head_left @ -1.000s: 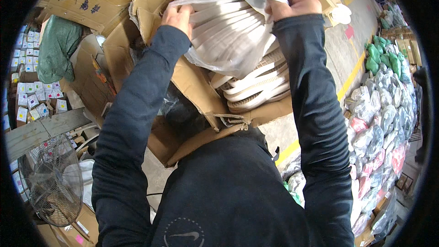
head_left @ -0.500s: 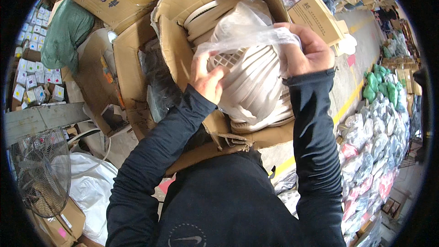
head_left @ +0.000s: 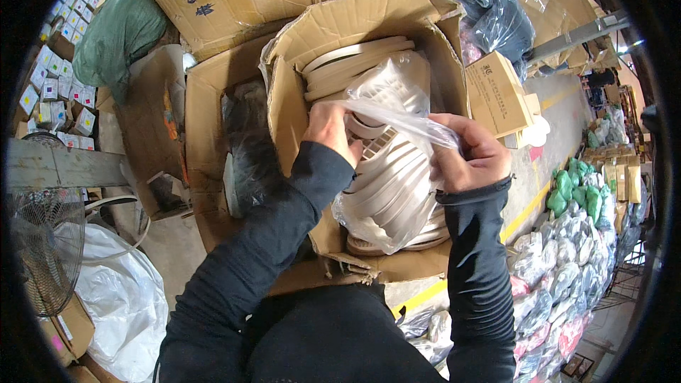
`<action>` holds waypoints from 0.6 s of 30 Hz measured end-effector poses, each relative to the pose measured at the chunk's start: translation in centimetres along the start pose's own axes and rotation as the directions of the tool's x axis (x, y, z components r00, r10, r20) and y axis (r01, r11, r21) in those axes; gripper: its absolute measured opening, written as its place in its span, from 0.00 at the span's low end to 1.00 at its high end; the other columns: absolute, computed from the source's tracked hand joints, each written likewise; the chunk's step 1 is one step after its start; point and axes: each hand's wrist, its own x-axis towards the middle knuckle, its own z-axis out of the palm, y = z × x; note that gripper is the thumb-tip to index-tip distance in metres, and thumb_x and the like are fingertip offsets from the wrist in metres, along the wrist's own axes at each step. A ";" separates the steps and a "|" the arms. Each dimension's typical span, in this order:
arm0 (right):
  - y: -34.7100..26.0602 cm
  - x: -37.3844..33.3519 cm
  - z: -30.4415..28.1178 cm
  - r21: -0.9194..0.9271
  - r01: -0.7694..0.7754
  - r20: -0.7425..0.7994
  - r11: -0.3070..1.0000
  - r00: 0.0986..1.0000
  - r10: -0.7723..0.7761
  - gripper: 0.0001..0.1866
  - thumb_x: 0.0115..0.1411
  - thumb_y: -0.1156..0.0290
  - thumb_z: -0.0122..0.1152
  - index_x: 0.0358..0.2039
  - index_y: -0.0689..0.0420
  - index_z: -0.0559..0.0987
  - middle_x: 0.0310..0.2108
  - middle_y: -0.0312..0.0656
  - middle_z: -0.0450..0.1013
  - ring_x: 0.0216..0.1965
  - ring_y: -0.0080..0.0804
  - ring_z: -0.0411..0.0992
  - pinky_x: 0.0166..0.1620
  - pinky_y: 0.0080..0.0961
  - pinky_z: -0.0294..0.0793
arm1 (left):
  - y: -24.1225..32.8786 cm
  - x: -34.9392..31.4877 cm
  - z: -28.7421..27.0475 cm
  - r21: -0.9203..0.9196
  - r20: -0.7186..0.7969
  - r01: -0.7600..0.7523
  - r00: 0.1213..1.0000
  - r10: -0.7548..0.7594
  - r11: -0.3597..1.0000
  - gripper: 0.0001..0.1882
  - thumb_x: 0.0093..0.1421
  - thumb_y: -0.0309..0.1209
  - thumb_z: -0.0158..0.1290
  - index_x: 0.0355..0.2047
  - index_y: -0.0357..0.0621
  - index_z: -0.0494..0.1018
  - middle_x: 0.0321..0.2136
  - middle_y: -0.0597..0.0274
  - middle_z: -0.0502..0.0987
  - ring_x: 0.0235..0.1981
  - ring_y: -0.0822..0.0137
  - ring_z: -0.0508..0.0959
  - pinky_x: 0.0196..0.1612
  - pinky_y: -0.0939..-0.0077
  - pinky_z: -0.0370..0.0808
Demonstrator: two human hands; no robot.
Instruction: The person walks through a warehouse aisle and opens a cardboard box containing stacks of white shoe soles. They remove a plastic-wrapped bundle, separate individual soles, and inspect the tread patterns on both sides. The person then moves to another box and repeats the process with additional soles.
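Observation:
A clear plastic bag (head_left: 386, 115) is stretched between my two hands over an open cardboard box (head_left: 355, 14). My left hand (head_left: 331, 130) is closed on the bag's left edge, and my right hand (head_left: 469, 154) pinches its gathered right side. Inside the bag lie several nested cream shoe soles (head_left: 386, 188), with grid-patterned inner faces showing near the bag's mouth. More cream soles (head_left: 355, 64) are stacked in the far part of the box, and others show under the bag at the near end.
Left of the box stands another open carton (head_left: 206, 120) with dark plastic-wrapped things in it. A closed brown box (head_left: 496, 96) sits at the right. A fan (head_left: 46, 248) and white sacking (head_left: 117, 298) are at the lower left. Bagged goods (head_left: 553, 276) are heaped on the right.
The view has shifted, so the box and hands appear lower. The bag's edge is pulled into a tauter band between my hands, and more of the grid-patterned soles shows.

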 end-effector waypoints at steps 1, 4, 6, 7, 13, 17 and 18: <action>0.0 0.3 -0.3 -0.003 0.009 -0.012 1.000 1.000 -0.009 0.07 0.58 0.75 0.61 0.37 0.63 0.82 0.23 0.34 0.76 0.23 0.14 0.70 0.27 0.12 0.68 | -0.1 0.8 0.0 -0.001 0.050 -0.003 0.999 0.003 1.000 0.23 0.42 0.26 0.65 0.39 0.39 0.70 0.38 0.49 0.73 0.40 0.50 0.75 0.40 0.60 0.74; -0.2 1.1 -1.8 0.113 -0.042 -0.040 0.993 0.998 0.047 0.07 0.60 0.75 0.61 0.36 0.64 0.81 0.21 0.31 0.74 0.20 0.12 0.68 0.23 0.11 0.65 | -0.3 3.0 -0.3 0.007 0.094 -0.104 0.990 0.103 0.995 0.16 0.44 0.26 0.66 0.30 0.41 0.71 0.29 0.54 0.75 0.30 0.51 0.77 0.34 0.61 0.75; -0.3 1.7 -3.2 0.098 -0.089 -0.084 0.991 0.992 0.097 0.08 0.59 0.75 0.61 0.37 0.64 0.81 0.21 0.32 0.74 0.18 0.13 0.68 0.22 0.12 0.66 | 0.1 4.3 -0.2 -0.004 0.114 -0.214 0.970 0.213 0.977 0.13 0.45 0.24 0.65 0.27 0.42 0.71 0.26 0.55 0.74 0.26 0.51 0.77 0.30 0.62 0.75; -0.3 1.8 -3.8 0.110 -0.071 -0.083 0.991 0.993 0.080 0.08 0.60 0.75 0.60 0.37 0.64 0.81 0.21 0.33 0.74 0.18 0.14 0.69 0.23 0.12 0.67 | 0.6 4.8 0.0 -0.053 0.042 -0.291 0.955 0.293 0.955 0.12 0.45 0.25 0.65 0.23 0.43 0.69 0.22 0.56 0.73 0.22 0.52 0.75 0.24 0.65 0.73; -0.1 1.4 -7.0 0.204 -0.098 -0.135 0.974 0.983 0.127 0.08 0.60 0.77 0.59 0.38 0.67 0.78 0.22 0.37 0.74 0.19 0.16 0.70 0.23 0.12 0.68 | 3.7 7.1 1.8 -0.127 -0.034 -0.398 0.917 0.397 0.909 0.14 0.45 0.23 0.66 0.22 0.42 0.68 0.17 0.57 0.70 0.17 0.59 0.73 0.20 0.68 0.70; 1.0 1.1 -8.1 0.281 -0.091 -0.193 0.955 0.970 0.149 0.08 0.59 0.79 0.59 0.39 0.68 0.77 0.23 0.39 0.75 0.19 0.17 0.71 0.22 0.13 0.69 | 4.8 7.7 2.7 -0.152 -0.018 -0.394 0.918 0.396 0.907 0.16 0.45 0.21 0.66 0.21 0.42 0.66 0.17 0.58 0.70 0.16 0.62 0.72 0.21 0.73 0.70; 1.4 1.1 -8.4 0.305 -0.090 -0.206 0.948 0.966 0.157 0.08 0.59 0.80 0.59 0.39 0.68 0.77 0.23 0.39 0.75 0.19 0.17 0.71 0.22 0.13 0.70 | 5.0 7.7 2.8 -0.157 -0.017 -0.405 0.913 0.408 0.901 0.16 0.45 0.21 0.66 0.20 0.42 0.66 0.17 0.58 0.70 0.16 0.62 0.72 0.21 0.74 0.70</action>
